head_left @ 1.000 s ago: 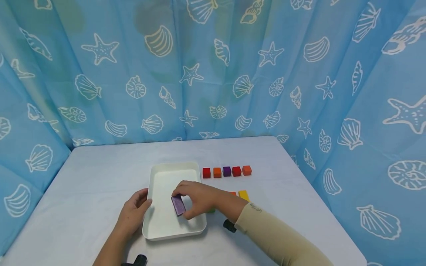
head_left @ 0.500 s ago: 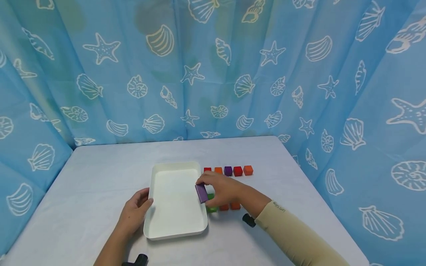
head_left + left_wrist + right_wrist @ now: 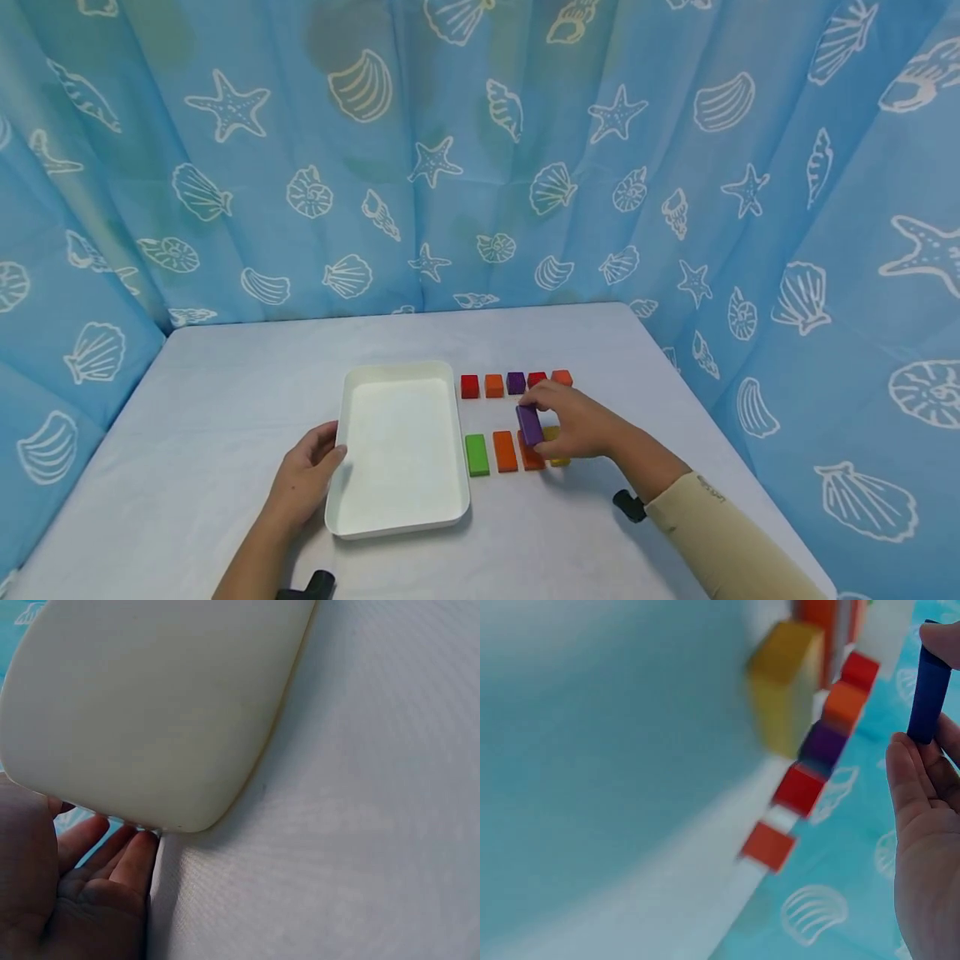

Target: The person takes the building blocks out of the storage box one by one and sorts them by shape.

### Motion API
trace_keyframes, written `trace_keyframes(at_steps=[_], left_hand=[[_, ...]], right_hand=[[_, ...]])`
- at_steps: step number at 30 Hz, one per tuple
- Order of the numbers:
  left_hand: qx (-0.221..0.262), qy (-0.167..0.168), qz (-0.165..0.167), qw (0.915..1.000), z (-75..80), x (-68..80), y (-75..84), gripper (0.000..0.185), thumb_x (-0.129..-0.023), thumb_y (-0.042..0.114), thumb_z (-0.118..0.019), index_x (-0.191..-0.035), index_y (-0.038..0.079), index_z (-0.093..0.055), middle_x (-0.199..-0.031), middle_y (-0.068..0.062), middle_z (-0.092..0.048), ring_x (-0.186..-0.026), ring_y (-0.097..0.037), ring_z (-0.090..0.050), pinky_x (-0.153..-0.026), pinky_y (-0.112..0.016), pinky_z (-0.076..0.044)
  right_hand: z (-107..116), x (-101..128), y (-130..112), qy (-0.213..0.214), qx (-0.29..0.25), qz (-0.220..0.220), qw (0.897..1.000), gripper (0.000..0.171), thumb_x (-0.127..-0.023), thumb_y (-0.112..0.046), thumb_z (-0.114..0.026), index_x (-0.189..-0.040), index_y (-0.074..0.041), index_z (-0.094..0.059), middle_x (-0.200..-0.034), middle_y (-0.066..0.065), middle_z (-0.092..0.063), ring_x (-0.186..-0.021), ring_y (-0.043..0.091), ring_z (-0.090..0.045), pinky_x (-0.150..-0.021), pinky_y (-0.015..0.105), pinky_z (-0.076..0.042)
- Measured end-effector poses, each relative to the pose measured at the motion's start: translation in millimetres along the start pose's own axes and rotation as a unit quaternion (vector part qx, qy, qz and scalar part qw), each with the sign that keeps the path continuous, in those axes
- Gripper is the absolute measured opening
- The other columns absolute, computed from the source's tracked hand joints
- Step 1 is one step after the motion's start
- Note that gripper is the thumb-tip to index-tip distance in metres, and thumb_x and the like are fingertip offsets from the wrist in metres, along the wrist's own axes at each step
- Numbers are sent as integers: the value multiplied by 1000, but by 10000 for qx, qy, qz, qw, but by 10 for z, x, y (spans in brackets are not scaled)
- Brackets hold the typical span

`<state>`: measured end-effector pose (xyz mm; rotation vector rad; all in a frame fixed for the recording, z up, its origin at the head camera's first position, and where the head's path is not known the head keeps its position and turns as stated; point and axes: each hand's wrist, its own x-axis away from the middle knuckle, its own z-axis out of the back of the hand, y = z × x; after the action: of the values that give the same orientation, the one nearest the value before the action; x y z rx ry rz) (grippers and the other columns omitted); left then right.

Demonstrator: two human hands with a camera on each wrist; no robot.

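Observation:
In the head view a white tray (image 3: 397,450) lies on the table, holding nothing. My left hand (image 3: 303,475) grips its left rim, thumb at the edge and fingers along the outer side; the left wrist view has the same fingers (image 3: 135,862) at the tray's wall. Between thumb and fingertips my right hand (image 3: 581,423) pinches a purple rectangular block (image 3: 529,426), which looks dark blue in the right wrist view. It is held above a row of flat blocks: green (image 3: 477,455), orange (image 3: 505,452), a partly covered red-orange one (image 3: 532,458) and yellow (image 3: 558,458).
Behind that row stands a line of small cubes: red (image 3: 469,387), orange (image 3: 493,386), purple (image 3: 516,383), another red (image 3: 537,379) and an orange one (image 3: 562,378) at the right end. A blue shell-print curtain (image 3: 450,167) hangs around the table's (image 3: 240,383) back and sides.
My right hand has carried the purple block from over the tray rightward, past the tray's right rim, to above the flat blocks. My left hand has stayed at the tray.

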<state>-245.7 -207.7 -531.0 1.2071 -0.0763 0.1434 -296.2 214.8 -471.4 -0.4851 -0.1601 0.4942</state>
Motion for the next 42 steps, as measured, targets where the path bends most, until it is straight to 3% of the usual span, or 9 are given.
trace_keyframes(at_steps=[16,31,42], left_hand=[[-8,-15,-8,10000,12,27,26,55,-111,21,-57,-160,4,-41,-161,-22,-46,-151,-39,-42,-122,-54,-37],[37,-32,1,10000,8,26,10,55,-111,20,-58,-160,3,-41,-161,-23,-46,-150,-40,-42,-122,-55,-38],[62,-44,-20,10000,-3,17,-7,55,-110,20,-57,-160,3,-41,-161,-23,-45,-151,-41,-41,-122,-55,-37]], right_hand=[[-53,348,532,79,73,-983,9951,67,-75,-22,-97,-133,-16,-66,-124,-3,-66,-117,21,-64,-100,47,-61],[-43,357,643,-215,416,-1311,9903,71,-72,-25,-99,-135,-16,-68,-129,1,-68,-121,26,-62,-102,53,-59],[22,315,675,-380,281,-1402,9890,67,-71,-23,-100,-132,-18,-72,-126,-1,-68,-119,24,-62,-103,52,-58]])
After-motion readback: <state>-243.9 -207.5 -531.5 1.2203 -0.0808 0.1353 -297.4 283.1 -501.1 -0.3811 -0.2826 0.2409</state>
